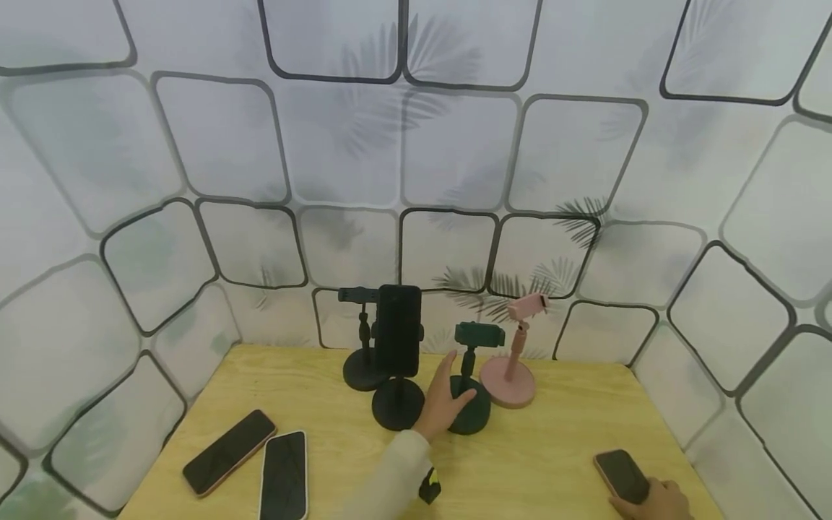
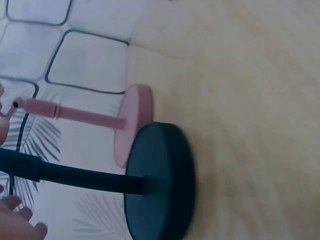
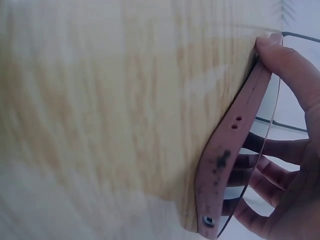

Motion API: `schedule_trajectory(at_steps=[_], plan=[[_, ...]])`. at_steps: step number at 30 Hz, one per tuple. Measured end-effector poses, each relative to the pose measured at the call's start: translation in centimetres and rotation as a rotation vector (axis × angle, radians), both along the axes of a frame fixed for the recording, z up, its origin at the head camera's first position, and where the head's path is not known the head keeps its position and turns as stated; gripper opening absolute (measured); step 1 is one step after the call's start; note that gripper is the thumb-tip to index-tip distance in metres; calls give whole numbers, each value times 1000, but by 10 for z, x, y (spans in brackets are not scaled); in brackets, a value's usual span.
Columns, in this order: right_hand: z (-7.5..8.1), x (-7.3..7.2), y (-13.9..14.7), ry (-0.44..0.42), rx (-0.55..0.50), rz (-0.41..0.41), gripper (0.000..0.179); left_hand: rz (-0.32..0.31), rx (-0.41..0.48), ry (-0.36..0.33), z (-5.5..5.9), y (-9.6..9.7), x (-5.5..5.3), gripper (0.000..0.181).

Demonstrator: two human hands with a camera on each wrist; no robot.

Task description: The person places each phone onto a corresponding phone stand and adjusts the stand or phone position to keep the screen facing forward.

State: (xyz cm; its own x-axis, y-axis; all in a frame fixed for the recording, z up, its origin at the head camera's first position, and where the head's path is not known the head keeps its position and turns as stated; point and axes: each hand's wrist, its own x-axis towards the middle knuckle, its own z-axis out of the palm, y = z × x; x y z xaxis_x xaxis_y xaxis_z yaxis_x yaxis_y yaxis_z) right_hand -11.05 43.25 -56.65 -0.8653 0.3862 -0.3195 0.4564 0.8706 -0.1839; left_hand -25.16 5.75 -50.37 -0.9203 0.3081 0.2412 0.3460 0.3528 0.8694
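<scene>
My left hand (image 1: 440,406) reaches to a dark green phone stand (image 1: 479,334), its thumb and fingers spread about the base and lower pole. In the left wrist view, fingertips (image 2: 22,217) are beside the green pole (image 2: 85,179), not visibly closed round it. A pink phone stand (image 1: 510,379) stands just behind and to the right. At the table's right, my right hand (image 1: 663,500) holds a smartphone (image 1: 622,474) with a dark screen. The right wrist view shows the phone's scuffed pink edge (image 3: 225,150), the thumb at one end and curled fingers over its face.
A black stand (image 1: 398,404) carries an upright black phone (image 1: 399,328); another black stand (image 1: 362,368) is behind it. Two phones lie at the left: a pink-edged one (image 1: 229,453) and a white-edged one (image 1: 284,477). Patterned wall panels (image 1: 448,249) border the wooden table (image 1: 539,462).
</scene>
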Motion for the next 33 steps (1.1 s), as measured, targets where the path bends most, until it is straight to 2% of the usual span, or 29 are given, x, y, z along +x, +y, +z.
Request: schedule_trajectory(at_steps=[3, 6, 10, 14, 18, 23, 29, 33], plan=[[2, 0, 0, 6, -18, -15, 121, -56, 22, -75, 7, 7, -20, 71], [1, -1, -2, 7, -23, -11, 121, -67, 37, -84, 7, 10, -33, 56], [-2, -3, -2, 2, -28, -27, 123, -93, 76, -43, 3, 13, -40, 34], [-4, -3, 0, 1, -17, -42, 124, -122, 116, -28, 1, 14, -40, 28], [-1, -3, 0, 12, -2, -35, 122, -151, 98, -19, 2, 13, -37, 30], [2, -3, -4, 31, 0, 5, 116, -171, 68, -20, 2, 6, -25, 26], [3, -3, -5, 69, -10, -14, 117, -177, 34, -26, 4, 2, -4, 25], [4, -2, -5, 60, -18, -35, 119, -185, 27, -61, 6, 0, 14, 28]])
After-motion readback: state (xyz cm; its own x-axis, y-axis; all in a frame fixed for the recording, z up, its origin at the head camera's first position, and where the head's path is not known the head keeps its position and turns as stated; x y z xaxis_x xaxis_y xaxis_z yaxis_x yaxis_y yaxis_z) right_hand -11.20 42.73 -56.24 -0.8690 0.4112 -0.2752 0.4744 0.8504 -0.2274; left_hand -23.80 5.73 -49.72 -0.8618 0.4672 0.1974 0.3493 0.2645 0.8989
